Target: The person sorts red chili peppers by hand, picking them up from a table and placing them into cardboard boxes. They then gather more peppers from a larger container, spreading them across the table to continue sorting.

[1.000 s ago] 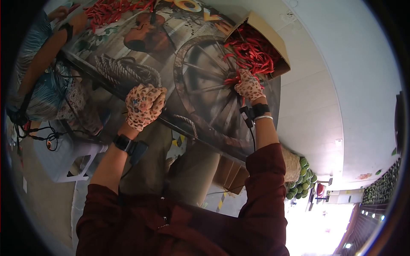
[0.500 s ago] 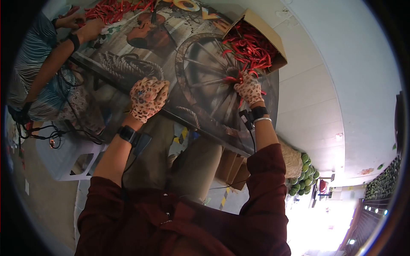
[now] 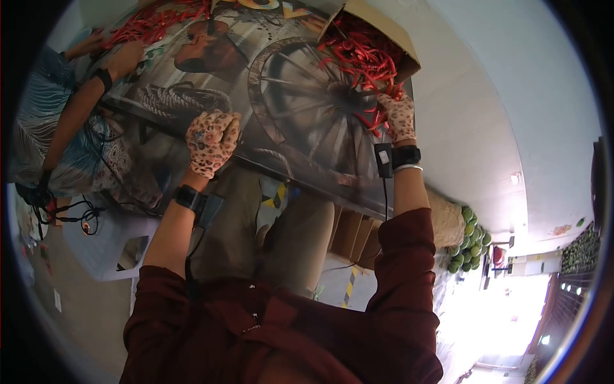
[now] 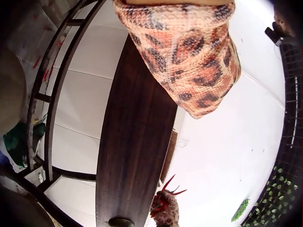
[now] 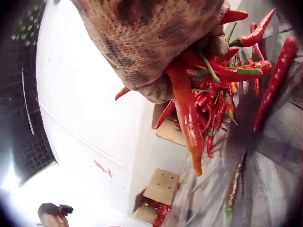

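The right hand (image 3: 398, 116), in a spotted glove, is curled round a bunch of red chillies (image 5: 208, 80) at the right edge of the table (image 3: 211, 83), just near the tipped cardboard box (image 3: 377, 32) that spills more chillies. The left hand (image 3: 211, 141), gloved alike, is balled in a fist holding nothing at the table's near edge. At the far left another person's arm (image 3: 83, 96) reaches toward a second chilli heap (image 3: 153, 16).

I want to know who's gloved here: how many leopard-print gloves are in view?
2. One on the left hand, curled at the table's near edge; one on the right hand, gripping red chillies beside the cardboard box.
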Demonstrator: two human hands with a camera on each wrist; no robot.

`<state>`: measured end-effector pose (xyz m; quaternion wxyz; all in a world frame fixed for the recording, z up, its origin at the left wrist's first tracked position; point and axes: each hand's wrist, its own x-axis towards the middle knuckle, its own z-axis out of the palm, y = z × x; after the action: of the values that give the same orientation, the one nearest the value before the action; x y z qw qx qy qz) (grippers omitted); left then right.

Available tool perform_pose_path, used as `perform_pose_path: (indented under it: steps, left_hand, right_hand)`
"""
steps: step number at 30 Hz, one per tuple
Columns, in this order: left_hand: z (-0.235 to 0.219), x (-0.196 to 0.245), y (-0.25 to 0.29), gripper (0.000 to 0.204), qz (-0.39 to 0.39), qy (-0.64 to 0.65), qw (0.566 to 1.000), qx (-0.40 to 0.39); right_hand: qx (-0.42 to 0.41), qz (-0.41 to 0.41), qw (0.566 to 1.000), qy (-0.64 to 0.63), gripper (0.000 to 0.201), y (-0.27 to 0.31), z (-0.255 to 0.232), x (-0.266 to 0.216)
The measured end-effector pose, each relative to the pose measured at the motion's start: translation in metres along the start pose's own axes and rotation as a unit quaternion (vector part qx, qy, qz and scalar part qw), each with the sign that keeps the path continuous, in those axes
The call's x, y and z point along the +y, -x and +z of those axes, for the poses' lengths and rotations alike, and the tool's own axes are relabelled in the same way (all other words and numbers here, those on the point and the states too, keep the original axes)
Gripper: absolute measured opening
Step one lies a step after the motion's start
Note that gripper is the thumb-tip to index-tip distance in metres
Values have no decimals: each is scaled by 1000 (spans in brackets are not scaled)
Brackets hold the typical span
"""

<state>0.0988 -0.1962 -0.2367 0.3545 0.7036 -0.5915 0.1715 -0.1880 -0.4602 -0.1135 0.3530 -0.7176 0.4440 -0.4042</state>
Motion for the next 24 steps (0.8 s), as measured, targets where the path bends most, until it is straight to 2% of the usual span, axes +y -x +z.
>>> perform_pose_path:
  steps: [1,3,4,6,7,9,10,12,13,17,18,19,22,23,24]
  left_hand:
    - [0,0,0,25,8,2,1000,-7]
    - [-2,-2,-1,27,62,-80,995,-3]
    - [0,-5,0,27,80,-72,994,-18]
    - [7,-11,3,27,122,-97,986,54]
    - [7,-9,4,27,142,-80,986,36]
    - [3,-6,0,24,176,-183,964,81]
    - [4,-6,-2,24,192,-168,964,71]
    - [5,-8,-2,27,171,-183,967,53]
    - [8,-10,-2,27,180,-175,967,47]
    - [18,-29,10,32,167,-173,970,17]
    - [27,-43,16,34,162,-157,974,12]
    - [55,-93,34,37,144,-113,983,3]
    - [45,-94,29,39,173,-135,976,-5]
    - [53,-111,38,41,150,-123,981,-15]
    - [48,-105,37,41,156,-124,980,-17]
  right_hand:
    - [7,7,1000,-3,28,5,-6,-2]
    - [18,0,996,-90,22,22,-20,-12]
    - [36,16,995,-92,22,33,-29,-16]
    - [75,28,994,-80,22,57,-48,-26]
    - [98,50,991,-78,22,69,-60,-22]
    - [117,40,983,-138,22,97,-84,-11]
    - [136,55,980,-134,22,115,-97,-8]
    - [177,70,966,-174,23,159,-117,-7]
    - [208,71,964,-151,21,178,-128,-2]
    - [296,80,930,-204,19,247,-166,53]
    - [323,99,915,-223,18,263,-174,64]
    - [348,117,898,-241,18,276,-181,75]
    - [380,141,879,-251,15,306,-191,109]
    - [366,146,883,-254,13,316,-193,123]
    - [370,148,880,-257,13,321,-192,137]
